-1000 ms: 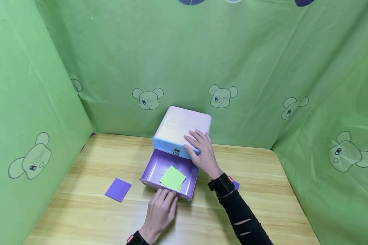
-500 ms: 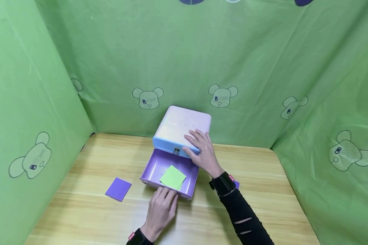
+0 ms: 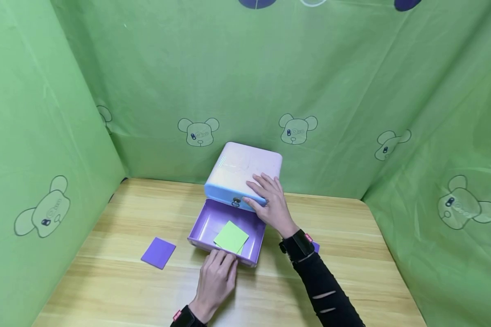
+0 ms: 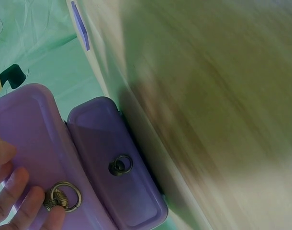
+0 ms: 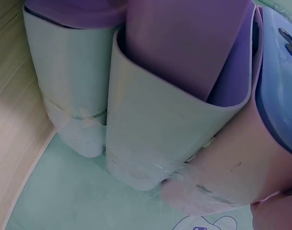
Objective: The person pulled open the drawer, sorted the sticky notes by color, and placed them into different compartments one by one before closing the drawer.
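In the head view a pastel box (image 3: 241, 165) with a pink top and blue upper drawer (image 3: 218, 192) stands at the back, its purple drawer (image 3: 202, 225) pulled out. Green paper squares (image 3: 231, 236) lie inside. My left hand (image 3: 214, 281) is at the drawer's front; in the left wrist view its curled fingers (image 4: 28, 206) grip around the brass knob (image 4: 60, 197). My right hand (image 3: 272, 206) rests spread on the box top, thumb against the blue front. The right wrist view shows the open purple drawer (image 5: 184, 43) between the upper and lower tiers.
On the wooden table (image 3: 127, 290), one purple square (image 3: 158, 253) lies left of the box and another (image 3: 316, 246) is partly hidden by my right wrist. A lower purple drawer (image 4: 119, 167) is closed. Green cloth (image 3: 245, 81) with bear prints surrounds the table's back and sides.
My right thumb has shifted slightly left along the blue front since the earliest frame. The box, drawer and left hand have hardly moved.
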### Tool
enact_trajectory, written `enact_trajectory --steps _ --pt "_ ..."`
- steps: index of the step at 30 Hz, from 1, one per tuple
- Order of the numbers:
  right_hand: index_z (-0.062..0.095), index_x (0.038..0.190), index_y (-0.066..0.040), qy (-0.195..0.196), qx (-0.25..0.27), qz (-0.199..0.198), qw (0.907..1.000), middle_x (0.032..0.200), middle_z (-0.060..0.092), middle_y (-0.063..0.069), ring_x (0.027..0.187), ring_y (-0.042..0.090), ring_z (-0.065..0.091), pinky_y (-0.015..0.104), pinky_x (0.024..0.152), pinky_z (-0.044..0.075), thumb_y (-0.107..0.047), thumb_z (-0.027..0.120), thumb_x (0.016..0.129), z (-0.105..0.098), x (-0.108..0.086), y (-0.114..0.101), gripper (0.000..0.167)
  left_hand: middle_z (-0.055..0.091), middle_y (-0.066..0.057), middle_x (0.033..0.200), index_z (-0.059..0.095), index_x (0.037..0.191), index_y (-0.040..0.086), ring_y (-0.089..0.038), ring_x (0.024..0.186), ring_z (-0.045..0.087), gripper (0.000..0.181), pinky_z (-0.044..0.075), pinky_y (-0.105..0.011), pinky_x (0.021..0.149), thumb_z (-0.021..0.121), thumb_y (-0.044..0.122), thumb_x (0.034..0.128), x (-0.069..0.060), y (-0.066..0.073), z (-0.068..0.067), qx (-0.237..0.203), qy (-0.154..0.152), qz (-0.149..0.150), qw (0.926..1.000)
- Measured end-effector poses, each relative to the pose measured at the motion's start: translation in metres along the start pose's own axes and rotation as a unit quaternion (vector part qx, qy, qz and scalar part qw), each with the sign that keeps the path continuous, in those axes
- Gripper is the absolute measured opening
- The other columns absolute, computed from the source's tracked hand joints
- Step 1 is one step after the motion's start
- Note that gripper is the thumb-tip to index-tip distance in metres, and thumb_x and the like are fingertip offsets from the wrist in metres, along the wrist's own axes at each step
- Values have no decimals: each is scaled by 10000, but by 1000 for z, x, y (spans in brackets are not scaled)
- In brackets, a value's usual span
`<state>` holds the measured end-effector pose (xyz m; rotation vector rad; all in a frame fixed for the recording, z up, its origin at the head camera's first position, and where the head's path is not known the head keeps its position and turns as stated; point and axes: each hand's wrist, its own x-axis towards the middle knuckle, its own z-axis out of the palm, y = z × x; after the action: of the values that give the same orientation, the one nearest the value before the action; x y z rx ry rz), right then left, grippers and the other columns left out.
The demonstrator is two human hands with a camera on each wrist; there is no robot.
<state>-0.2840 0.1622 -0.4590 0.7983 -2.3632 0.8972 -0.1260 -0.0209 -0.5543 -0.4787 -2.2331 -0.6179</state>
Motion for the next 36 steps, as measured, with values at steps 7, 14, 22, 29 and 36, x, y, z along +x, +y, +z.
enact_trajectory --steps 7,14,22,29,36 --pt "666 1343 -167 -58 -15 58 10000 1508 558 121 1494 345 400 611 1286 109 -311 803 865 0 0 0 518 671 11 839 695 888 119 -120 806 578 155 534 -256 712 780 101 759 1 1 4 1 100 33 9999" --pt "670 1337 -158 -36 -1 25 10000 1502 562 133 1486 365 406 631 1277 120 -306 805 863 1 0 -2 515 674 14 850 699 906 122 -125 817 575 171 527 -252 705 788 105 762 2 0 8 13 81 75 9999" --pt "668 1340 -162 -36 -53 40 10000 1500 566 126 1488 350 408 616 1283 121 -315 800 866 0 0 -1 515 688 4 909 698 977 124 -140 877 578 210 532 -260 742 792 88 792 11 -1 13 59 -82 -10 9999" --pt "668 1339 -152 -33 -67 15 10000 1497 567 131 1485 356 411 627 1278 128 -308 798 870 0 0 -2 511 692 -29 992 701 1081 101 -170 952 580 282 544 -304 835 780 89 810 20 -3 20 -56 -256 -68 9996" --pt "672 1333 -153 22 -45 -24 10000 1495 568 134 1480 366 414 646 1269 135 -299 808 858 0 -1 -3 515 671 -64 1067 679 1162 78 -193 998 576 350 545 -316 879 771 91 824 30 -3 22 -27 -461 -24 9989"
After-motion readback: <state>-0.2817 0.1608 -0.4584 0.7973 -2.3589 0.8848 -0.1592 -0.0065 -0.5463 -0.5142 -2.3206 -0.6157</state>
